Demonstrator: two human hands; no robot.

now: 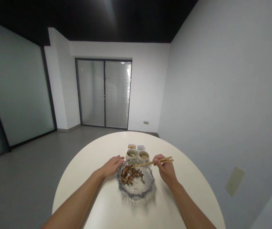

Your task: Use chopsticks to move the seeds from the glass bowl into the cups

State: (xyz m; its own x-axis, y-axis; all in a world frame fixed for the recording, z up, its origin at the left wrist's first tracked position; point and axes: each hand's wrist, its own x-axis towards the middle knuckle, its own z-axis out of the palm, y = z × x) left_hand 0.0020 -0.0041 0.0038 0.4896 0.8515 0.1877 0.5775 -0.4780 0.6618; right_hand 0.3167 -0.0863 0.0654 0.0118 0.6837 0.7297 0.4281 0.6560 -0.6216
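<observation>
Here, chopsticks point(143, 164) are gripped by right hand point(165, 168), slanting frame-left to sunflower seeds point(129, 175) in glass bowl point(136, 193); left hand point(112, 165) nearer, fingers extended.

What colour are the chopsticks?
The chopsticks are a yellowish tan; the head view shows them best.

You are seeing no readable text, number, brand or sign. The right-hand cup point(141, 160) is bearing a small dark mark point(147, 161), too blurred to decipher.
</observation>
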